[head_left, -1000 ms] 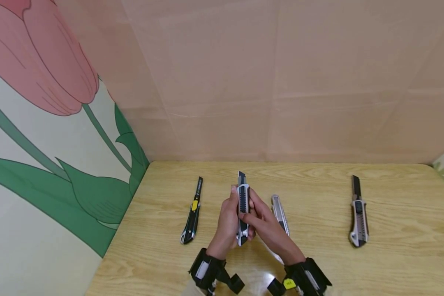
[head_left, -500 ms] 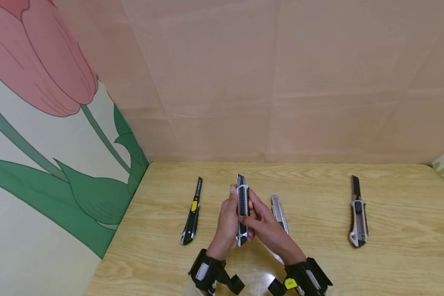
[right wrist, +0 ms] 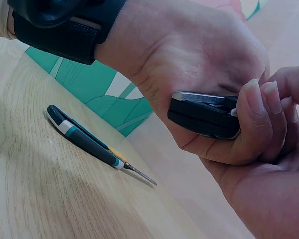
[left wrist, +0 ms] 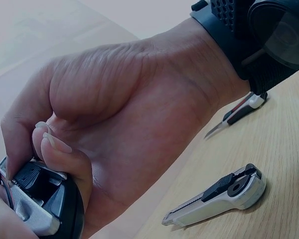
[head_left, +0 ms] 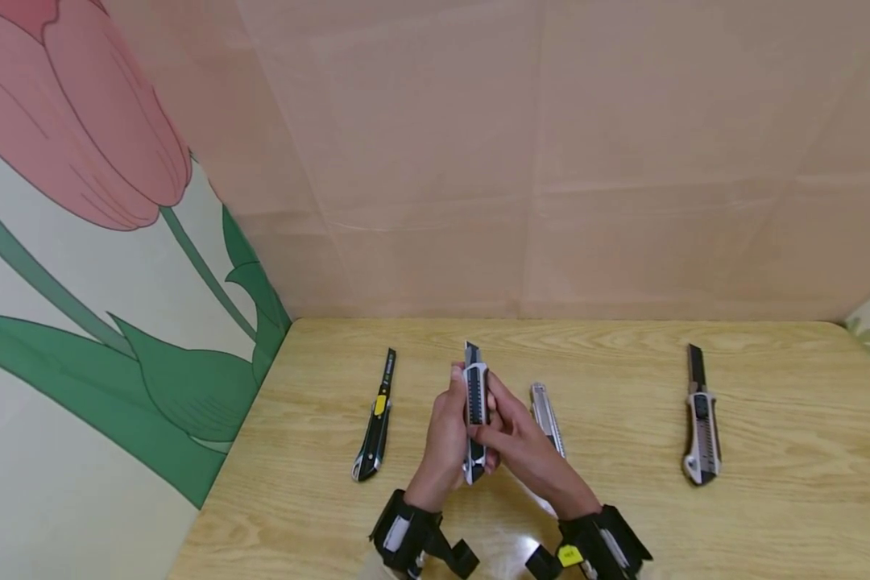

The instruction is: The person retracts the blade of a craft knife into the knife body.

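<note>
Both hands hold one silver-and-black utility knife (head_left: 476, 395) upright over the middle of the table, with a short length of blade showing at its top. My left hand (head_left: 444, 431) grips its left side, thumb up along the body. From the right, my right hand (head_left: 532, 455) holds the lower body, its thumb lying across the front. In the left wrist view the butt end of the held knife (left wrist: 50, 209) shows between the fingers; the right wrist view shows its dark end (right wrist: 202, 114) against the palm.
A slim black utility knife with a yellow slider (head_left: 379, 423) lies left on the wooden table (head_left: 275, 459). Behind my right forearm lies a silver-white one (head_left: 546, 412), partly hidden. Far right is a grey-and-black knife (head_left: 703, 431). A pinkish covered wall (head_left: 551, 201) stands at the back.
The held knife has dropped very slightly and the right thumb sits a touch lower on it. Both hands otherwise keep their places; the knives on the table have not moved.
</note>
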A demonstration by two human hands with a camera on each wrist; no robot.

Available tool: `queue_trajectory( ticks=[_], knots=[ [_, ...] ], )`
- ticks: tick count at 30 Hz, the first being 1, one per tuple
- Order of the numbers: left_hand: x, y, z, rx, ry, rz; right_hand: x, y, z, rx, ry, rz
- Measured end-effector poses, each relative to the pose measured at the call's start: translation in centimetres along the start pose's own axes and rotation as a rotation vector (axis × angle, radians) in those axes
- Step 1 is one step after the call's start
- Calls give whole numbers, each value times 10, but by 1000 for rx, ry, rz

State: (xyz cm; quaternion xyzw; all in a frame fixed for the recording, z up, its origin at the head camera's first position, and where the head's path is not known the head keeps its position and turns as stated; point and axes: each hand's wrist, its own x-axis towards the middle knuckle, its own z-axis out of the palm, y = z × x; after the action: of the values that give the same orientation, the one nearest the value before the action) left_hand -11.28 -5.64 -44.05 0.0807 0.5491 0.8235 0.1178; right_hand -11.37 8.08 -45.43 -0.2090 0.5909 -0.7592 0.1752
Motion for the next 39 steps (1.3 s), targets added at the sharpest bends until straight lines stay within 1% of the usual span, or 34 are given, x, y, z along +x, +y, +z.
queue_trajectory(
  ticks=[7, 12, 19, 26, 33, 36, 39],
  knots=[
    [-1, -1, 1, 1, 26, -9, -1, 2, -2, -8, -13, -33],
    [-1, -1, 0, 10, 34, -4, -1, 3, -2, 37, -47, -36],
    [-1, -1, 0, 3, 29, -12, -1, 2, -1, 38, -43, -22],
    [0, 0, 1, 20, 32, 4, -2, 0, -4, 83, -77, -33],
    [1, 0, 1, 40, 17, 12, -1, 1, -5, 100, -101, -32],
    [1, -1, 0, 37, 11, 13, -2, 1, -5, 97, -103, -27],
    [1, -1, -1, 26, 17, 17, -3, 2, -5, 68, -105, -28]
  ],
)
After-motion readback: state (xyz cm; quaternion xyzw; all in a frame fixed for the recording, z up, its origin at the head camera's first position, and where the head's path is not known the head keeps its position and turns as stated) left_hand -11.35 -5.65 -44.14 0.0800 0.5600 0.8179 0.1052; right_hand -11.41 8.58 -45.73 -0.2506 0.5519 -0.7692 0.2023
